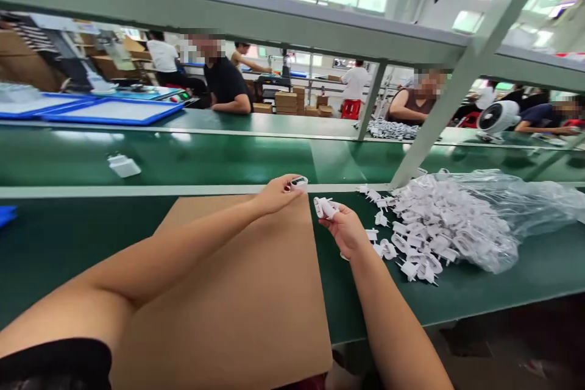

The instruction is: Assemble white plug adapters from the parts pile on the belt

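My left hand (276, 194) reaches forward over a brown cardboard sheet (237, 298) and pinches a small white plug part (299, 182) at its fingertips. My right hand (343, 228) is closed round another white plug part (325, 208), held just right of the sheet's far corner. To the right of my right hand lies a heap of white plug parts (439, 225), spilling out of a clear plastic bag (516, 201) on the green bench (68, 237).
A green conveyor belt (205, 158) runs behind the bench, with one white charger body (123, 166) on it. Blue trays (109, 111) sit at the far left. A slanted grey frame post (439, 116) rises by the heap. Other people work across the line, by a white fan (496, 119).
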Demonstrator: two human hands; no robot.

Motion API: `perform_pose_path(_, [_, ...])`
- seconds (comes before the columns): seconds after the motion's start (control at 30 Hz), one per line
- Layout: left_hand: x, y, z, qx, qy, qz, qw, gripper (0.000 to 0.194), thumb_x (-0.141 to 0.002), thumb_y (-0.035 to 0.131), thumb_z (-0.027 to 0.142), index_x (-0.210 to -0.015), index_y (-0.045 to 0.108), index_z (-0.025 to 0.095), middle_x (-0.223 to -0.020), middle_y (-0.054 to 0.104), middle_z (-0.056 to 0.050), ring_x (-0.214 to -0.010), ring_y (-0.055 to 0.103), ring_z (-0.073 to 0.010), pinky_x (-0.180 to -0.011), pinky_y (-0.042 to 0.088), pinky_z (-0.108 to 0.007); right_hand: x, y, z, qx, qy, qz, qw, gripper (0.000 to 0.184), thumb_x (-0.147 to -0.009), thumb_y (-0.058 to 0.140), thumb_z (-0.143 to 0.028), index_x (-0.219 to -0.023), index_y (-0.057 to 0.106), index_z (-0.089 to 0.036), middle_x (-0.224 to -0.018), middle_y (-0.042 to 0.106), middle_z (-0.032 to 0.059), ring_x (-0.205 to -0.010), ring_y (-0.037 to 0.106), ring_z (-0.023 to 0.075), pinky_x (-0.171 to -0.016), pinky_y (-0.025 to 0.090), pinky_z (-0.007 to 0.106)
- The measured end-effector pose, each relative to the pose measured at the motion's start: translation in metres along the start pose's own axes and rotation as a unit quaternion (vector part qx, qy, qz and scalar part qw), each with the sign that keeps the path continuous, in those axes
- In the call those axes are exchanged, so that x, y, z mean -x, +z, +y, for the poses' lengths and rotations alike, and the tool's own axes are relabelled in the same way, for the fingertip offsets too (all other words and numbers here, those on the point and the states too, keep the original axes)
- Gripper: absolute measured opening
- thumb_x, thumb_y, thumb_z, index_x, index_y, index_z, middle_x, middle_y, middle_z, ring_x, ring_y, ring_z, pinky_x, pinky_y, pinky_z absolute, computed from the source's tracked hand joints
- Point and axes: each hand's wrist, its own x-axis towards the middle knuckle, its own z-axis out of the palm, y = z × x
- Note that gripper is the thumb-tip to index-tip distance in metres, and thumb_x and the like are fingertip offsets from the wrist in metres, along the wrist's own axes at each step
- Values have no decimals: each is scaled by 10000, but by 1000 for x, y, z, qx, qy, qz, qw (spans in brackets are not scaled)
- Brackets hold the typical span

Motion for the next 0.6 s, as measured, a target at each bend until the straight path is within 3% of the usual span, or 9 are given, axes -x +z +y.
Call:
perform_pose_path(0.13, [75,-3,3,73,15,-63,995,524,-897,640,562,-1289,693,217,-1133,735,-55,-944,667,-227,-859,549,-327,7,5,-1,-47,16,-39,998,453,-623,877,-482,-917,748,-162,-900,738,69,-810,653,160,-703,511,268])
perform_pose_path(0.23, [108,5,-2,90,24,-98,991,479,-914,647,517,-1293,686,225,-1191,695,-87,-1039,666,-251,-928,544,-364,11,12,4,30,-20,-31,999,437,-622,894,-442,-941,753,-179,-931,745,60,-829,656,170,-738,521,294])
perform_pose_path(0.37, [120,17,-13,81,50,-80,992,575,-837,762,462,-1347,636,229,-1142,655,-94,-1034,634,-259,-910,540,-387,17,16,9,219,-146,-46,964,280,-789,819,-408,-980,763,-212,-998,745,57,-856,666,182,-817,547,339])
perform_pose_path(0.47, [116,18,-17,91,48,-51,993,492,-779,823,487,-1152,692,194,-1072,662,-81,-983,616,-252,-851,520,-372,22,17,8,320,-243,-91,911,179,-919,700,-326,-1065,758,-240,-1045,720,57,-911,661,189,-838,553,349])
perform_pose_path(0.6, [112,18,-19,120,35,-58,991,341,-805,793,484,-928,699,180,-916,666,-52,-879,616,-228,-748,483,-338,29,20,6,415,-328,-128,839,267,-962,604,-189,-1191,726,-247,-1070,687,78,-1024,622,227,-877,538,384])
